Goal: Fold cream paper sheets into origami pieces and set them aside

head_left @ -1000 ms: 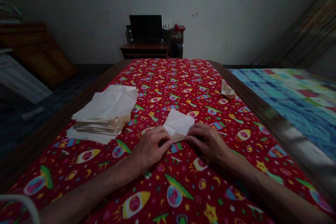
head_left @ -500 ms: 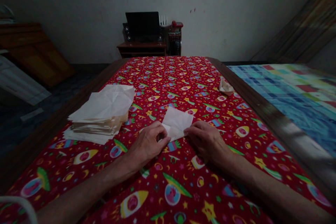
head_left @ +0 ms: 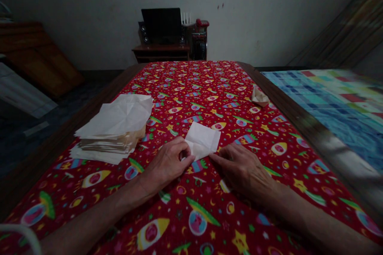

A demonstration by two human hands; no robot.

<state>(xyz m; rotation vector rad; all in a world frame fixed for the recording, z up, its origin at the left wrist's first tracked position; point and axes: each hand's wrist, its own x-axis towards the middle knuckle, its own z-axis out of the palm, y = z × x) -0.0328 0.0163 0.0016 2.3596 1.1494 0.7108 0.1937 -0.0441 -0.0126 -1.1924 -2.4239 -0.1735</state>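
A small folded sheet of white paper (head_left: pixel 203 138) lies on the red patterned cloth in front of me, with crease lines across it. My left hand (head_left: pixel 172 158) pinches its lower left side, thumb and index finger curved into a loop. At the lower right corner, my right hand (head_left: pixel 239 165) rests with one digit stretched to the paper's edge. Its other fingers are bent and apart from that digit, gripping nothing visible. To the left stands a thick stack of creased paper sheets (head_left: pixel 119 117). A small folded paper piece (head_left: pixel 259 96) sits at the far right.
The red cloth (head_left: pixel 185 203) covers a table with a dark wooden edge (head_left: pixel 287 127). A bed with a checked cover (head_left: pixel 329 99) adjoins the right side. Beyond the far end are a monitor (head_left: pixel 161 26) and a red telephone (head_left: pixel 202 23). A white curved object (head_left: pixel 24 231) is at lower left.
My right hand has loosened from the paper's right edge and shifted slightly down and right. The left hand stays at the lower left side. The view has tilted slightly.
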